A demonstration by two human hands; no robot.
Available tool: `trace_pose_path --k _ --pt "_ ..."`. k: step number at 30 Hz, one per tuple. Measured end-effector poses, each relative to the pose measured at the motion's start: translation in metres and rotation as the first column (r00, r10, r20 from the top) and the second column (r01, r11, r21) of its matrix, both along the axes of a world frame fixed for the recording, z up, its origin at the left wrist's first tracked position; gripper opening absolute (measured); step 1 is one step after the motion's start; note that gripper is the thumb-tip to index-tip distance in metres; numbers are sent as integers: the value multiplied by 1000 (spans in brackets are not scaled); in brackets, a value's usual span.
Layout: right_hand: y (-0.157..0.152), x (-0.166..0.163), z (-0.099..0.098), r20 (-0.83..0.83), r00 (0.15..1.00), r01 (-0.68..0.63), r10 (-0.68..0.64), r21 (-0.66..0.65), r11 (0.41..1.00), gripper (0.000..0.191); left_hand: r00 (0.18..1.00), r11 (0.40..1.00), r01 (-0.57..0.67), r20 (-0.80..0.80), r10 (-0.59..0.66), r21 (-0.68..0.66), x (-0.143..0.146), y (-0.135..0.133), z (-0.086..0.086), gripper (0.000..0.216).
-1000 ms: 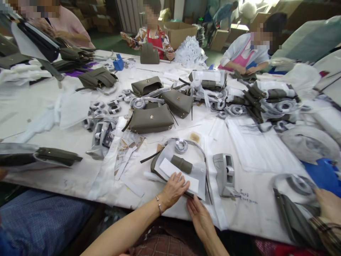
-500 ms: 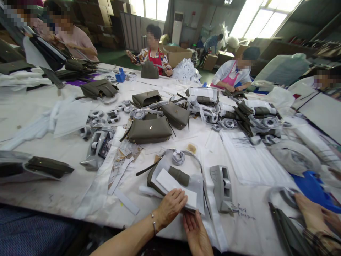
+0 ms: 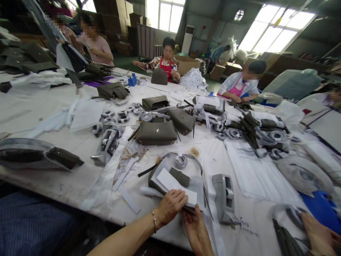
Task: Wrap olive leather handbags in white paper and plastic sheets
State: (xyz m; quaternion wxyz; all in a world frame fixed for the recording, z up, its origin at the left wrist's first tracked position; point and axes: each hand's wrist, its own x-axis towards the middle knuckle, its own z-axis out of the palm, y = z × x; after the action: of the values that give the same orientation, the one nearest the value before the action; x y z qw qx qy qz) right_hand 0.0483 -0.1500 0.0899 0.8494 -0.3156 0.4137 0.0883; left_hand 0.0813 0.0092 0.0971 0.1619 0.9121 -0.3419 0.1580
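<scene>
An olive-grey handbag (image 3: 153,179) lies at the near edge of the table with translucent sheeting on it. On top sits a folded white sheet (image 3: 170,180), beside a darker rolled piece of the bag (image 3: 179,176). My left hand (image 3: 172,205) presses down on the white sheet's near end, fingers together and bent over it. From below, my right hand (image 3: 196,229) holds the bag's near corner, thumb above and fingers partly hidden underneath. A wrapped coil of strap (image 3: 181,161) rests just beyond the bag.
A grey tape dispenser (image 3: 223,199) stands right of the bag; another dispenser (image 3: 105,145) is farther left. Several handbags (image 3: 157,132) fill the table's middle. White sheets (image 3: 255,170) lie to the right. A co-worker's hand (image 3: 318,231) handles a bag at lower right.
The camera view has tilted and shifted, so the table's things appear farther right and slightly lower. My hands keep nearly the same hold on the bag and white sheet.
</scene>
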Motion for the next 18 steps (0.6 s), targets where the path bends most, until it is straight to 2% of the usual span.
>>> trace_pose_path --k 3,8,14,18 --pt "10 7 4 15 998 -61 62 -37 997 43 999 999 -32 18 32 5 -3 0 -3 27" --pt "21 13 10 -69 998 -4 -4 -115 993 44 993 997 -75 86 75 5 -13 -1 -9 32" --pt "13 14 12 -182 976 -147 118 -160 976 40 987 987 -95 142 77 126 -20 -2 -17 35" --pt "15 18 21 -197 970 -176 142 -168 970 39 986 985 -123 130 107 121 -12 -4 -17 30"
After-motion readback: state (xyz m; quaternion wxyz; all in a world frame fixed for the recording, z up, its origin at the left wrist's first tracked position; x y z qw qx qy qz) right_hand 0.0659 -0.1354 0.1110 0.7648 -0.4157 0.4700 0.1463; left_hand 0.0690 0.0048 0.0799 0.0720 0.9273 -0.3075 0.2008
